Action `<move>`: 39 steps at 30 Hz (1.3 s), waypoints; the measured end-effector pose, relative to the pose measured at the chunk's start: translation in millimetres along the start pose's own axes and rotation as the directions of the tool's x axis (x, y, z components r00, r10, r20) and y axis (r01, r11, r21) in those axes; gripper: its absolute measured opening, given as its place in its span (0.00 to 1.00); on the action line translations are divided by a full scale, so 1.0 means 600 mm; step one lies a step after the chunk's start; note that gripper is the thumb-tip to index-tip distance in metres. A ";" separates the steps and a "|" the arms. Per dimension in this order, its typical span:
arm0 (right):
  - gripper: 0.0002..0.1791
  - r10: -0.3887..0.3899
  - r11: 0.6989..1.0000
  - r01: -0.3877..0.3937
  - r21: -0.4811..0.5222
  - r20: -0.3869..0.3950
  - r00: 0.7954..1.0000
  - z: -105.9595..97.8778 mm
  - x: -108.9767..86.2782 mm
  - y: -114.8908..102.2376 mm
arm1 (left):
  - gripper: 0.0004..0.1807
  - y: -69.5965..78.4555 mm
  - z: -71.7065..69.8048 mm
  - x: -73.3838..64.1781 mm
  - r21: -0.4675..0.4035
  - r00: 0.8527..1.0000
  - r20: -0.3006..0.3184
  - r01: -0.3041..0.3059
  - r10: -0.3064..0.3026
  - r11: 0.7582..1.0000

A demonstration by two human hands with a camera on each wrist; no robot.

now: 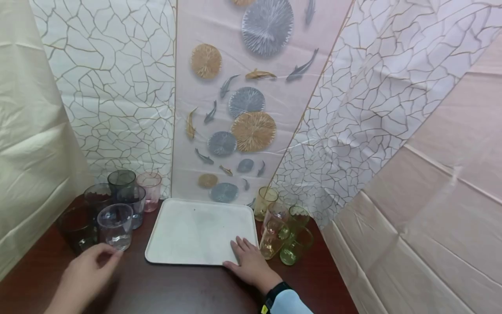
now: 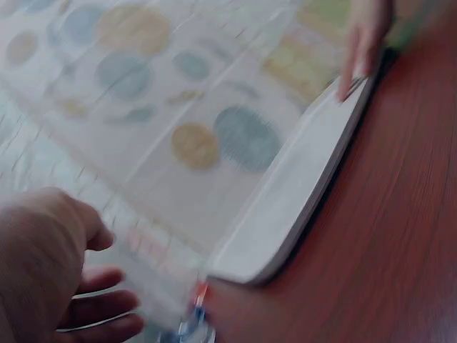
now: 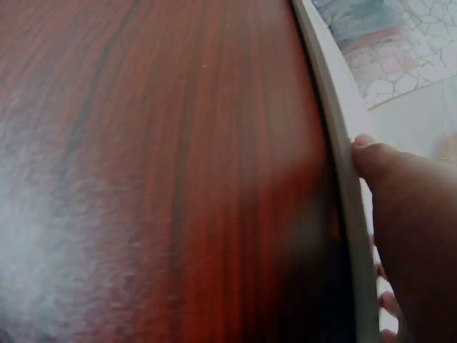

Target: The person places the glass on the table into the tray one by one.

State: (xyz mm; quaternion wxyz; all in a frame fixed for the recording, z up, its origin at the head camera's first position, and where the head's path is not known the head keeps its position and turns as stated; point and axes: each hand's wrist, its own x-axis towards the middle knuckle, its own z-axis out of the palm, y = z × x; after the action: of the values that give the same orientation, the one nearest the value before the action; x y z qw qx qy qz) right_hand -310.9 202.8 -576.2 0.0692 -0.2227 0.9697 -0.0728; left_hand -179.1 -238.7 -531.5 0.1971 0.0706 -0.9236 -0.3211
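Note:
My left hand (image 1: pixel 87 271) is at the near side of a clear glass (image 1: pixel 115 226), left of the white tray (image 1: pixel 201 231). Its thumb and fingers are loosely bent and apart in the left wrist view, with the blurred glass (image 2: pixel 161 286) just beyond; whether they touch it I cannot tell. My right hand (image 1: pixel 251 264) rests with fairly straight fingers on the tray's near right corner. In the right wrist view, the thumb (image 3: pixel 368 146) lies over the tray's rim (image 3: pixel 341 150). No objects stand on the tray.
Dark glasses (image 1: pixel 78 229), a bluish glass (image 1: pixel 135 203) and a pink glass (image 1: pixel 150 192) crowd the left. Several yellow, pinkish and green glasses (image 1: pixel 292 253) stand close to the tray's right side. Patterned cloth (image 1: pixel 223 109) hangs behind the dark wooden table (image 1: pixel 176 288).

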 end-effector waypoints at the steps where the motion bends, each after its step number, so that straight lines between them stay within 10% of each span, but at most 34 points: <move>1: 0.51 0.004 1.000 -0.004 -0.001 0.002 1.000 0.002 -0.001 0.001 | 0.18 -0.012 -0.008 -0.004 -0.004 0.998 -0.029 0.052 -0.052 0.999; 6: 0.50 0.002 1.000 -0.003 -0.025 -0.010 1.000 0.013 -0.003 0.002 | 0.25 -0.050 -0.040 -0.012 -0.054 0.931 -0.163 0.323 -0.328 0.945; 9: 0.49 -0.006 0.998 0.005 -0.060 -0.024 1.000 0.019 -0.003 0.002 | 0.40 -0.069 -0.047 0.000 -0.114 0.893 -0.215 0.380 -0.396 0.918; 18: 0.49 -0.014 0.996 0.009 -0.094 -0.054 0.998 0.030 -0.001 0.003 | 0.62 -0.137 -0.030 0.065 -0.253 0.958 -0.167 0.187 -0.233 0.949; 25: 0.49 -0.010 0.995 0.005 -0.101 -0.057 0.998 0.029 -0.003 0.002 | 0.59 -0.143 -0.013 0.082 -0.243 0.961 -0.035 0.258 -0.275 0.935; 32: 0.51 -0.016 0.995 0.010 -0.102 -0.065 0.998 0.033 -0.003 0.005 | 0.57 -0.127 -0.017 0.048 -0.237 0.926 -0.055 0.352 -0.374 0.906; 39: 0.49 -0.023 0.994 0.014 -0.110 -0.073 0.997 0.035 0.000 0.009 | 0.52 -0.094 -0.016 -0.029 -0.223 0.951 -0.121 0.252 -0.284 0.942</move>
State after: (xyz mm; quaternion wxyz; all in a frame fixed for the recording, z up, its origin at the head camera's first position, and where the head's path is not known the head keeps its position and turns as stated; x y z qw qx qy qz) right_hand -309.8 205.1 -597.9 0.0201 -0.2323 0.9720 -0.0283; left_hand -159.0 -284.2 -565.0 0.2274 0.1995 -0.8496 -0.4321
